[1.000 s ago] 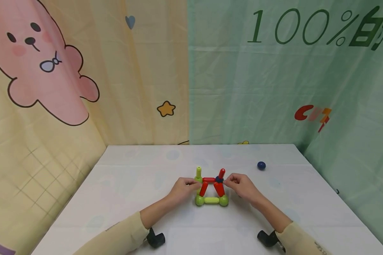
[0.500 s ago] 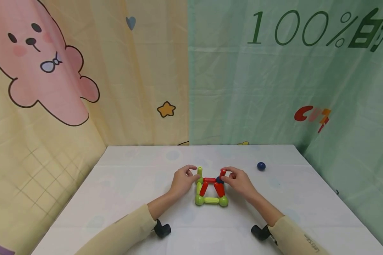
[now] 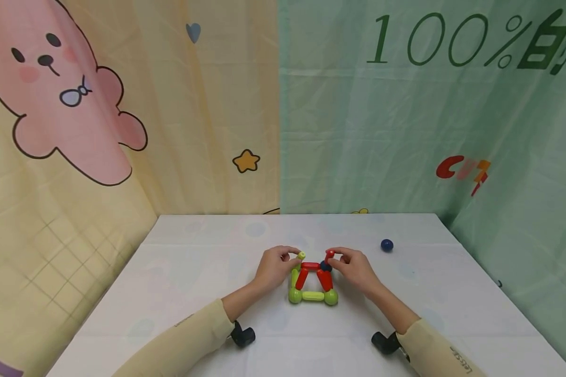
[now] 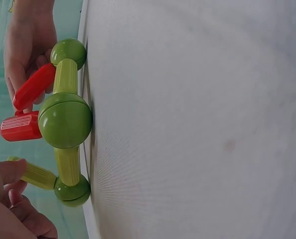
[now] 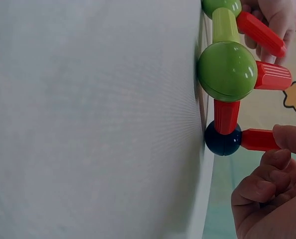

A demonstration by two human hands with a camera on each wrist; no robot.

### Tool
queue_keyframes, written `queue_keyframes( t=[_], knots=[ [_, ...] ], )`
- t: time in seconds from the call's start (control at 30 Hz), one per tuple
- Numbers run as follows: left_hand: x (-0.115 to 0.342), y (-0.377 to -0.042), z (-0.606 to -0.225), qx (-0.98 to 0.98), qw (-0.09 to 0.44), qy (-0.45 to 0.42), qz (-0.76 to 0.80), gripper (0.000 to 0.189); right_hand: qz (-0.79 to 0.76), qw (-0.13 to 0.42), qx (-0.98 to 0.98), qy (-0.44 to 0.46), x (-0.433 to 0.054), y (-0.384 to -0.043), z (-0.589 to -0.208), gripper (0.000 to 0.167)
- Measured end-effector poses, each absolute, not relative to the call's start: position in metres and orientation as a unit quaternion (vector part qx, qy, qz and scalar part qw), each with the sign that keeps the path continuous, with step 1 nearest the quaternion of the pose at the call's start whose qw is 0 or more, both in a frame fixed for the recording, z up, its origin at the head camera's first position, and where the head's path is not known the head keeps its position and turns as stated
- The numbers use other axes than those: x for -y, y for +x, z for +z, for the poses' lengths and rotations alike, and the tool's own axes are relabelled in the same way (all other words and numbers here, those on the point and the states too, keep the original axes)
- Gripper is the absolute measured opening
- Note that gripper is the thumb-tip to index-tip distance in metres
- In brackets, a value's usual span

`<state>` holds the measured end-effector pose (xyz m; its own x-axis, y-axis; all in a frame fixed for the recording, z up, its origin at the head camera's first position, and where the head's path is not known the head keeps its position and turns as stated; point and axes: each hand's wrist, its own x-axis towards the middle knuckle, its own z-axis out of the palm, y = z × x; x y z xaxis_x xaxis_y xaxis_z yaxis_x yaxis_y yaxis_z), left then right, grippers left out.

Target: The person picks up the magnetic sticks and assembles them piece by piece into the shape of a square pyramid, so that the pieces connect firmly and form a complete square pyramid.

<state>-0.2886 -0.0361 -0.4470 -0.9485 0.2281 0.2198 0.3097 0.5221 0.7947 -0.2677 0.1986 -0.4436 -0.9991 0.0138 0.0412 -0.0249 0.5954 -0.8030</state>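
A square frame of magnetic rods and balls sits on the table, with a green rod (image 3: 313,296) between two green balls (image 5: 227,69) on its near side. From each ball at its corners rises a rod. My left hand (image 3: 274,266) pinches the yellow-green rod (image 4: 38,175) above the far-left green ball (image 4: 72,191); this rod leans inward. Between my right hand's (image 3: 355,268) thumb and finger is the upper end of a red rod (image 5: 259,140) standing on a dark blue ball (image 5: 222,141). Two red rods (image 4: 21,127) lean up from the near balls.
A loose dark blue ball (image 3: 387,245) lies at the back right of the white table (image 3: 207,230). Printed curtains (image 3: 358,131) hang behind the table and at both sides. A black wrist camera (image 3: 242,335) sits under the left sleeve, another (image 3: 385,343) under the right.
Both hands have moved up from beside the far balls to the tops of the two far rods and pinch them. The yellow-green rod has tilted from upright toward the right.
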Motion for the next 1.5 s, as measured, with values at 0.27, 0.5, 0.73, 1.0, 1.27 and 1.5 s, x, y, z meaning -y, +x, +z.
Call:
queue_keyframes(
  t=[0.27,0.5,0.73,1.0,1.27,1.5],
  knots=[
    [0.036,-0.288,-0.448,0.874,0.032,-0.159,-0.458,0.016,0.419,0.033,0.907,0.035,-0.197,-0.267,-0.443,0.031],
    [0.036,-0.288,-0.450,0.874,0.034,-0.173,-0.453,0.016,0.384,0.045,0.919,0.076,-0.193,-0.266,-0.444,0.029],
    [0.036,-0.288,-0.452,0.875,0.040,-0.185,-0.446,0.015,0.362,0.036,0.927,0.086,-0.188,-0.265,-0.444,0.027],
    [0.036,-0.288,-0.453,0.875,0.038,-0.190,-0.444,0.014,0.343,0.041,0.934,0.092,-0.186,-0.265,-0.444,0.028],
    [0.035,-0.288,-0.454,0.870,0.037,-0.195,-0.452,0.013,0.343,0.043,0.933,0.101,-0.186,-0.265,-0.444,0.027],
    [0.036,-0.287,-0.455,0.863,0.023,-0.184,-0.469,0.027,0.345,0.044,0.932,0.099,-0.186,-0.264,-0.445,0.030]
  ],
)
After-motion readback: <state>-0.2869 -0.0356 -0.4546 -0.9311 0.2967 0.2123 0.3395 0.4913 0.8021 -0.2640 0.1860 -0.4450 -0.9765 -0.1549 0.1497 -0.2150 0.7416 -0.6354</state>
